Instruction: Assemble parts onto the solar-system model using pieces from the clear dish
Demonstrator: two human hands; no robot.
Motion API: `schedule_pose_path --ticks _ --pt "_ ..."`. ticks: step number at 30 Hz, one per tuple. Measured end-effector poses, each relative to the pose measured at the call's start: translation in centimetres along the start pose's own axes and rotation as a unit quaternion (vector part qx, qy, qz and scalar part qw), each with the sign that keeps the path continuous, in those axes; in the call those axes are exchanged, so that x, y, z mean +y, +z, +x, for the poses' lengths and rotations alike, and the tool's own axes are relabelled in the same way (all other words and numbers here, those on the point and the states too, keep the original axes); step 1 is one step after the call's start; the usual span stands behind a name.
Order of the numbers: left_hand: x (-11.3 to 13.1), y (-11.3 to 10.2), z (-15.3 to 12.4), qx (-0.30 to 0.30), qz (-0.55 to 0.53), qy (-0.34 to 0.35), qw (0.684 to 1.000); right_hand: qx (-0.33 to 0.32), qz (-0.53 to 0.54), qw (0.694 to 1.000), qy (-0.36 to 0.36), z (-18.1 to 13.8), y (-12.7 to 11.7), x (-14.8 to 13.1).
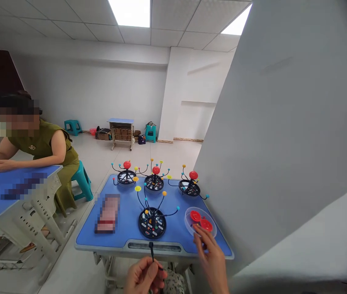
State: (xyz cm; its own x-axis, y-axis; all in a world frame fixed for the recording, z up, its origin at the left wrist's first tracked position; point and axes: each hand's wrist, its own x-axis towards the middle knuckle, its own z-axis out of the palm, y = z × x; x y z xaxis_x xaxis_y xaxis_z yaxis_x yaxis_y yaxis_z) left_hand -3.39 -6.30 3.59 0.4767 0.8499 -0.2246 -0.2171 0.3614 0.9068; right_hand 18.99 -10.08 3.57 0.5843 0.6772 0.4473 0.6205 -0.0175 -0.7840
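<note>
My left hand (146,275) pinches a thin black rod (152,250) with a thicker upper end, just in front of the table edge. My right hand (210,255) is over the near rim of a clear round dish (188,218), thumb and fingers slightly apart. In the dish lie two red half-shells (195,216). Left of it stands a planet model (152,223) with a round black base and curved arms tipped with small coloured balls; no red ball tops it. Whether my right fingertips touch anything in the dish is unclear.
Three more planet models with red balls, one at left (126,175), one in the middle (154,181), one at right (190,187), stand along the blue table's (124,228) far edge. A blurred pink rectangle (108,214) lies left. Another person (45,147) sits at a neighbouring table; a wall (268,163) rises right.
</note>
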Motion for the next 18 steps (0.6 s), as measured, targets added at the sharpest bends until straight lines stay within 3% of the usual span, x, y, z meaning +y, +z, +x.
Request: schedule_pose_path --ticks 3,6,11,18 --pt "-1.0 0.1 0.3 -0.008 -0.018 0.001 1.0 -0.109 0.128 0.986 -0.013 -3.3 1.4 -3.2" --pt "-2.3 0.1 0.5 -0.025 -0.069 -0.016 0.997 -0.181 0.183 0.965 -0.053 -5.6 2.8 -5.3" --pt "-2.7 0.0 0.3 -0.035 -0.108 -0.06 0.992 -0.181 0.198 0.961 -0.071 -5.9 3.7 -5.6" --pt "-0.4 -0.8 -0.5 0.042 -0.059 0.085 0.994 -0.169 0.144 0.971 -0.091 -5.1 2.6 -6.6"
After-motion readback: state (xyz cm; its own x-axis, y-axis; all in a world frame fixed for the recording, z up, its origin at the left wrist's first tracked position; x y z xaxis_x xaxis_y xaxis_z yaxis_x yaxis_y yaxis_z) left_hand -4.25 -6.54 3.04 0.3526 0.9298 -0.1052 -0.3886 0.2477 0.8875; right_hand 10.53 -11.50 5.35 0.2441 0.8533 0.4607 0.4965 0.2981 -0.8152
